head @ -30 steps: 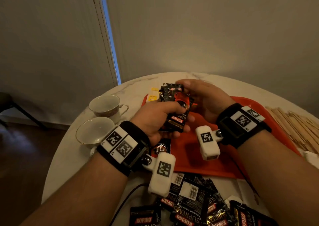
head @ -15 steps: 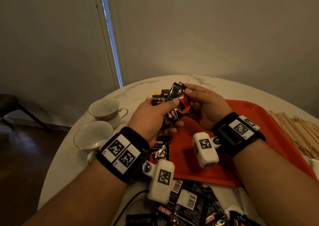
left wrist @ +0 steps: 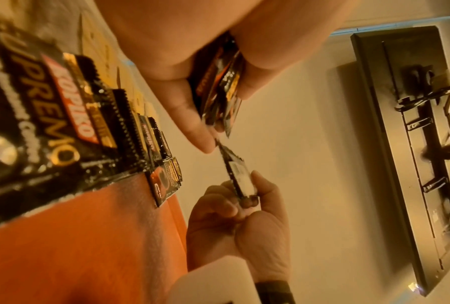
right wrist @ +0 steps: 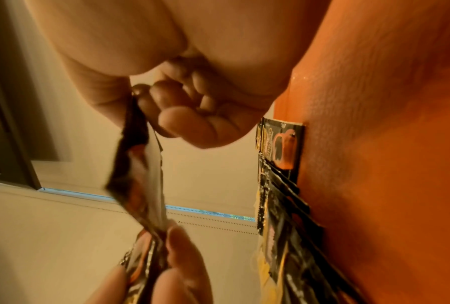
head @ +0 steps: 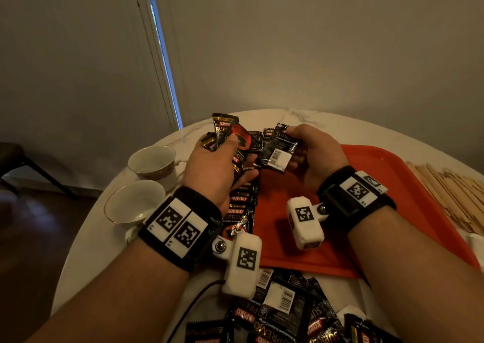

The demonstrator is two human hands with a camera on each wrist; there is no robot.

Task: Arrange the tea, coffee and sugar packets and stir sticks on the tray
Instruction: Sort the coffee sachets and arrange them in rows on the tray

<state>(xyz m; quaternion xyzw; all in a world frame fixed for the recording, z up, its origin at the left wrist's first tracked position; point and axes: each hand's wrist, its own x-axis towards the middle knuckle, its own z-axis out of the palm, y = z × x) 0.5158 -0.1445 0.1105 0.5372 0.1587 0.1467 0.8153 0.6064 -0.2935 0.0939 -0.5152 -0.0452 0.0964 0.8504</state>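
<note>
Overhead, the left hand [head: 217,170] clutched a fan of packets [head: 230,139] at frame centre while the right hand [head: 314,156] pinched one packet [head: 277,150] above the tray [head: 392,185]. The foil looked light, limp and slippery, best gripped at its crimped edges. Only the left wrist view revealed a row [left wrist: 130,123] already laid on the tray, upper left. The right wrist view showed the thumb [right wrist: 106,98] pressing the packet's end.

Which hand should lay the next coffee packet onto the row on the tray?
Right, probably. The right hand pinches a single coffee packet above the tray, next to the packet row. The left hand grips a bunch of packets, so it is occupied.
</note>
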